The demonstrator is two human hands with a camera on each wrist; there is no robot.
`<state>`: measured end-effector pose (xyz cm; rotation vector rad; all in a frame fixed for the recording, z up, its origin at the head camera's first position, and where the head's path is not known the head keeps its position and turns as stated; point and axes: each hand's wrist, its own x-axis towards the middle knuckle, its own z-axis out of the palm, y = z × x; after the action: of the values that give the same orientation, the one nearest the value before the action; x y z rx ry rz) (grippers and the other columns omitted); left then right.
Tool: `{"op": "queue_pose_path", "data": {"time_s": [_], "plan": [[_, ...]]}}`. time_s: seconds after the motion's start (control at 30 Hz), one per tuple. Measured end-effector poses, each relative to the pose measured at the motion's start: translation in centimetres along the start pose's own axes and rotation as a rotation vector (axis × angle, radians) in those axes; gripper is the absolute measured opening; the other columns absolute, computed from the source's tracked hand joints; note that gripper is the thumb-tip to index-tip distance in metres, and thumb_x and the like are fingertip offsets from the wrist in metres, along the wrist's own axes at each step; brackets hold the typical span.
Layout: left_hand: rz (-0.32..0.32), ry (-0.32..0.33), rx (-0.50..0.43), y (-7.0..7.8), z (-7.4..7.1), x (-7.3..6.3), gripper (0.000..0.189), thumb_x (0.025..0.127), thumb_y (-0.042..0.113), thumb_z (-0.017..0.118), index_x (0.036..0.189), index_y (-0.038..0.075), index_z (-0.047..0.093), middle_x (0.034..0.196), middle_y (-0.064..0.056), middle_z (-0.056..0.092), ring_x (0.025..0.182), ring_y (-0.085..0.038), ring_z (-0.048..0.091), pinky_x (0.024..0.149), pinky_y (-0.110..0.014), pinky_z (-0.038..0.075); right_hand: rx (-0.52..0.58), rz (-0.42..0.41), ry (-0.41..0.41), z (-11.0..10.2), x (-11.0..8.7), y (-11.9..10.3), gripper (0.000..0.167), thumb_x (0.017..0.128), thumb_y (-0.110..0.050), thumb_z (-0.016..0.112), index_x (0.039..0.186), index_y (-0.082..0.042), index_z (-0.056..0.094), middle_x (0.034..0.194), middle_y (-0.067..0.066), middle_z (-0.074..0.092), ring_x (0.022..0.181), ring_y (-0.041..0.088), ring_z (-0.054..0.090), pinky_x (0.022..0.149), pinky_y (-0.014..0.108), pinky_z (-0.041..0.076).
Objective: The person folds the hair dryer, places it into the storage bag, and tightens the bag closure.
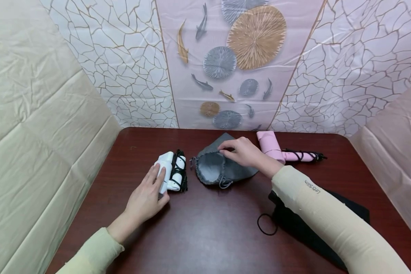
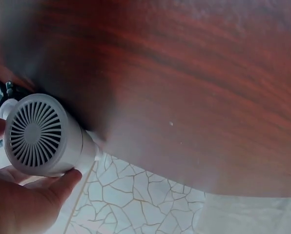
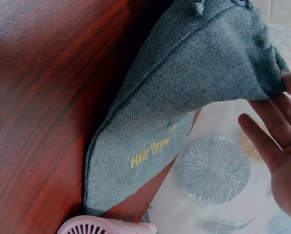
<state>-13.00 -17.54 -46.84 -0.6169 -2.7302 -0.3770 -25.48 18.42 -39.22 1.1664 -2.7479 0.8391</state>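
on the left, the left hand (image 1: 145, 199), half-curled, grips the white dryer (image 1: 168, 169); right of it, the right hand (image 1: 244, 150) pinches the grey pouch (image 1: 239, 172) by its rim

I see coarse, matt woven cloth in the grey bag (image 1: 239, 171) and glossy wood grain across the surface (image 1: 198, 228). The white hair dryer (image 2: 48, 136) and pink hair dryer (image 1: 270, 146) look smooth plastic.

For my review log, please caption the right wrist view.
Right hand pinches a gray "Hair Dryer" drawstring bag, with a pink hair dryer nearby on the wood-grain table.
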Motion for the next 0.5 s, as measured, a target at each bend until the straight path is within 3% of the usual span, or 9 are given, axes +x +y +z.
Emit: {"op": "queue_pose_path", "data": {"time_s": [0.27, 0.5], "plan": [[0.063, 0.018, 0.112, 0.02, 0.57, -0.13, 0.083, 0.088, 0.027, 0.082, 0.152, -0.013, 0.048, 0.157, -0.038, 0.045, 0.146, -0.053, 0.047, 0.117, -0.054, 0.046, 0.012, -0.006, 0.005, 0.13, -0.01, -0.15, 0.018, 0.104, -0.011, 0.070, 0.117, -0.006, 0.080, 0.102, 0.003, 0.081, 0.059, 0.005, 0.051, 0.062, 0.031, 0.046], [0.068, -0.002, 0.160, -0.13, 0.85, -0.19, 0.096, 0.083, 0.032, 0.092, 0.154, -0.013, 0.045, 0.157, -0.038, 0.044, 0.146, -0.052, 0.046, 0.119, -0.052, 0.044, 0.017, -0.009, -0.005, 0.66, 0.19, -0.18, 0.019, 0.103, -0.012, 0.070, 0.117, -0.005, 0.080, 0.100, 0.006, 0.081, 0.059, 0.004, 0.052, 0.061, 0.031, 0.046]]}}
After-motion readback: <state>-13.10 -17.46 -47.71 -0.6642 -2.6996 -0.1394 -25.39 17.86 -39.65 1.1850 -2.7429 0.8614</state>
